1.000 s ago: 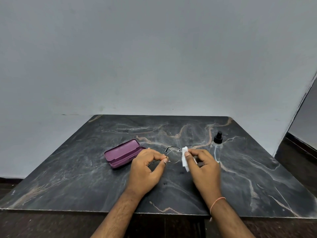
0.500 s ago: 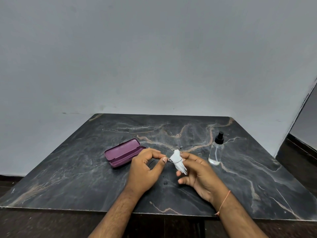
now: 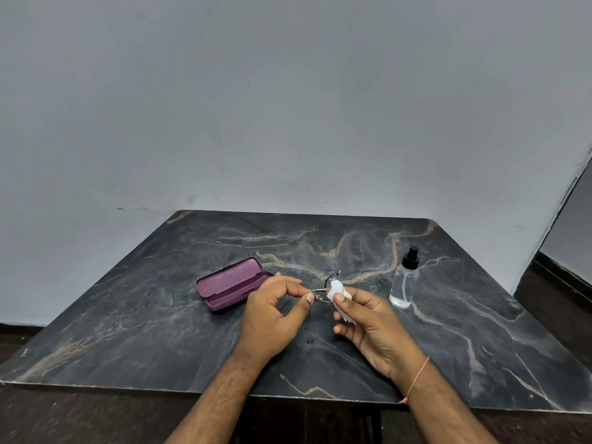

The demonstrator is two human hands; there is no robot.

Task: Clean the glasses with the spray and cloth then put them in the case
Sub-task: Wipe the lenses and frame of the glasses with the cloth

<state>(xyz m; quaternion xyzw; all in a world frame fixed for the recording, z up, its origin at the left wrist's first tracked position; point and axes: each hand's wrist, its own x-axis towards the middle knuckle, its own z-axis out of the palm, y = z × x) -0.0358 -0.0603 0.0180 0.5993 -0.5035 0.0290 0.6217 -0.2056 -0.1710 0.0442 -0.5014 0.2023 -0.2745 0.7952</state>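
Cloth [image 3: 336,288] raised, glasses [image 3: 322,285] between hands

Both hands pinched, close together

Left hand [image 3: 272,315] at 9 o'clock of right hand [image 3: 371,325], thumbs and forefingers closed, forearms converging

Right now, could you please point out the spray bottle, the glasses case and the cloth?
spray bottle [image 3: 404,283]: head view, clear body.
glasses case [image 3: 229,277]: head view, open lid.
cloth [image 3: 336,289]: head view, bunched top.

Table [image 3: 480,331] was black marble with tan veins; case [image 3: 229,282] purple; cloth [image 3: 337,288] white; spray bottle [image 3: 404,283] clear, black cap; my wrist thread [image 3: 416,379] orange.
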